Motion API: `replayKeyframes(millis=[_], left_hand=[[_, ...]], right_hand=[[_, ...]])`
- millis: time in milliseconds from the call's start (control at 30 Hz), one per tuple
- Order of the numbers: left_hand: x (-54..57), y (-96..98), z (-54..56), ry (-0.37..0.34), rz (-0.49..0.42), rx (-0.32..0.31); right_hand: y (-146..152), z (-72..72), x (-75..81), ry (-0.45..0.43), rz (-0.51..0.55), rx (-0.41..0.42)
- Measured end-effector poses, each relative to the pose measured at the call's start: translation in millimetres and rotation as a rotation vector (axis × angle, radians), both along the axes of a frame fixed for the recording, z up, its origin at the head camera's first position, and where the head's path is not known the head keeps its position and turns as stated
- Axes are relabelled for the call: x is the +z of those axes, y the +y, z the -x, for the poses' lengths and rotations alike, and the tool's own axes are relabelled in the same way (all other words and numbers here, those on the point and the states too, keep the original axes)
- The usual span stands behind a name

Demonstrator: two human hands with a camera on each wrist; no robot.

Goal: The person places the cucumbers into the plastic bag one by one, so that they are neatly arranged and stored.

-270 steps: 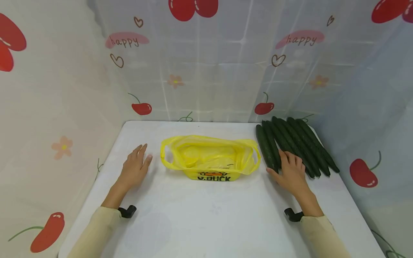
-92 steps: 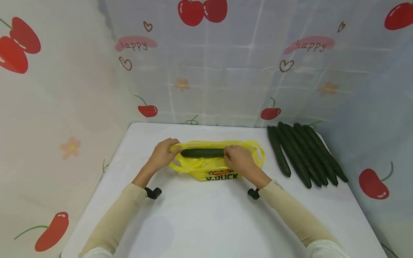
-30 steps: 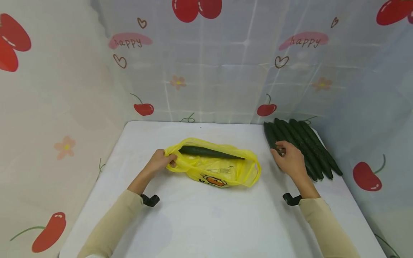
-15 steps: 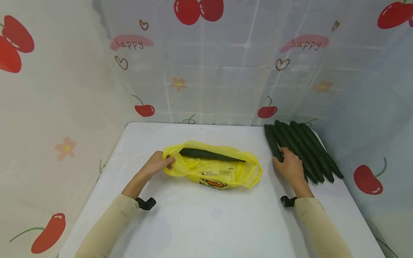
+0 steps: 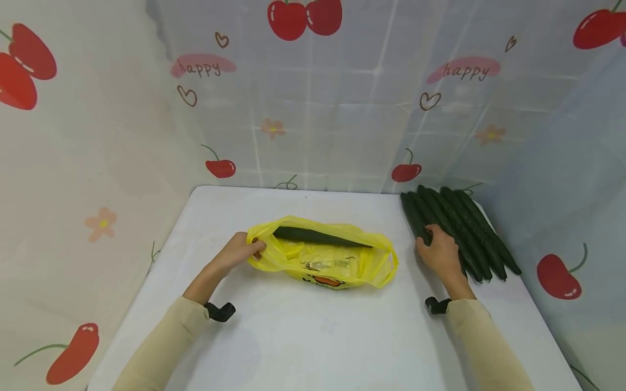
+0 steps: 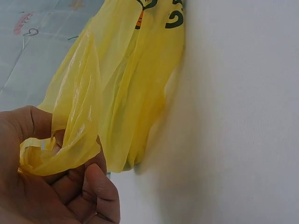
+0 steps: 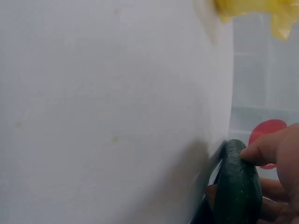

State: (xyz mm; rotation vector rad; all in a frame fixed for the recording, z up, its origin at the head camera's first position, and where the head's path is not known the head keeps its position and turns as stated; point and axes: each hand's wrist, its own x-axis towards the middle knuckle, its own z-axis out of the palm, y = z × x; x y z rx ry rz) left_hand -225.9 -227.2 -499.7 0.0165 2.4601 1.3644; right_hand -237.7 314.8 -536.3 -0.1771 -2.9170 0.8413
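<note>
My left hand pinches the left handle of a yellow plastic bag, holding its mouth apart. In the left wrist view the thin handle loops over the fingers, bunched near the thumb. Inside the bag a dark green cucumber lies slantwise along the far side. At the right, my right hand grips the near end of the leftmost cucumber in a row. The right wrist view has the thumb on top of that cucumber and the other fingers curled around its side.
Several more cucumbers lie side by side at the table's right back corner, close against the gripped one. The white table is enclosed by a printed curtain at the back and sides.
One cucumber has gone from the row into the bag, carried by my right hand. That hand is back at the row and has come down onto another cucumber; my left hand has taken the bag's handle.
</note>
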Motion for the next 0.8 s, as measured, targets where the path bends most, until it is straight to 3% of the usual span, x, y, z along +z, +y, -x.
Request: replayKeyframes(millis=[533, 800], left_hand=[[0.2, -0.5, 3.3, 0.005, 0.008, -0.016], [-2.9, -1.2, 0.5, -0.001, -0.009, -0.032]], right_hand=[[2.7, -5.1, 7.0, 0.084, 0.085, -0.014], [11.2, -23.8, 24.2, 0.129, 0.071, 0.044]])
